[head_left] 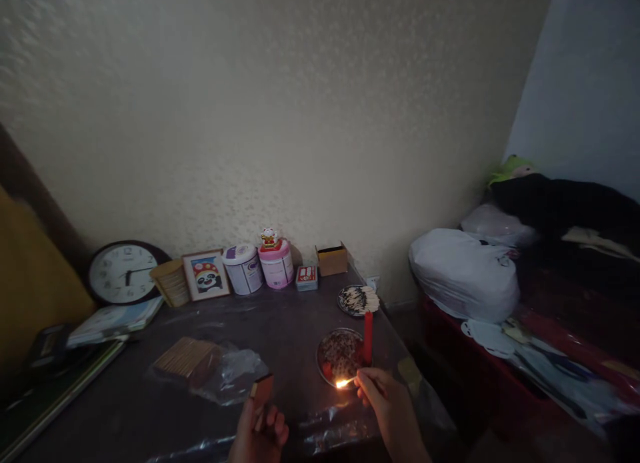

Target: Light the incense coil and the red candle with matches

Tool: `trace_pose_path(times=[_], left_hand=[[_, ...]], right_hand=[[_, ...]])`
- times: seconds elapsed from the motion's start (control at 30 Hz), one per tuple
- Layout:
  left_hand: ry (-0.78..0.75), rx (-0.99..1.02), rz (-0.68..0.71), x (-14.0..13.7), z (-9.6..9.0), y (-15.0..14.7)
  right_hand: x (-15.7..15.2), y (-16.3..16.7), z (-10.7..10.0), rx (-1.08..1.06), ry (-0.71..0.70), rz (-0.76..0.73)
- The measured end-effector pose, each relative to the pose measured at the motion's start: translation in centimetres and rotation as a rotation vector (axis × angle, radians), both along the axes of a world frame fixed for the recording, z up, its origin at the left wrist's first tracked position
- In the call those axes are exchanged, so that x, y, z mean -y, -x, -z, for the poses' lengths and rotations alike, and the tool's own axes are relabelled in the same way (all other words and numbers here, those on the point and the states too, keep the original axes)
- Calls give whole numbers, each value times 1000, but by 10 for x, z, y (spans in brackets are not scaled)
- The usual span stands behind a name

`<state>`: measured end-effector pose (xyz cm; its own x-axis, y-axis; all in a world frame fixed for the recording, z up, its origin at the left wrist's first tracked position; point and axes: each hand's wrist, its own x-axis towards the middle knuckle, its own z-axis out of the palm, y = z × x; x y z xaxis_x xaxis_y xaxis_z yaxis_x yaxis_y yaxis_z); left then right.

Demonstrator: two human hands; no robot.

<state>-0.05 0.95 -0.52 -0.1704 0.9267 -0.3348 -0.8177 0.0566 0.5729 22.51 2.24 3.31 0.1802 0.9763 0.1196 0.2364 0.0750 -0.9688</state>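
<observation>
Between the thumb and fingers of my right hand (383,399) is a lit match (349,382), its flame pointing left over the near rim of a round plate (319,366). My left hand (257,431) is closed around a small matchbox (262,388), tilted upward. A red candle (368,338) stands upright at the plate's right side, just beyond my right hand; no flame shows on it. Dark reddish spots and red lumps cover the plate's surface. Behind it, a smaller dish (342,308) holds many matchsticks (363,299), several with blackened ends.
A clear plastic bag (235,373) with a stack of matchboxes (185,358) lies left on the dark table. Along the wall are a clock (123,273), a panda picture (207,276), two tins (243,269), a card box (307,278) and an open carton (333,260). White bags (465,273) sit right.
</observation>
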Motion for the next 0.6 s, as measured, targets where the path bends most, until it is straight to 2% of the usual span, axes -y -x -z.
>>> trace_pose_path(times=[0.27,0.4,0.6], left_hand=[[23,24,-11,-1,-6,-5],[30,48,-13,-3,-6,-9],[35,73,-43,1,-9,-17]], right_hand=[[-13,12,-6,-92,-13,67],[-20,15,-5,18,-60,91],[-29,16,8,207,-122,81]])
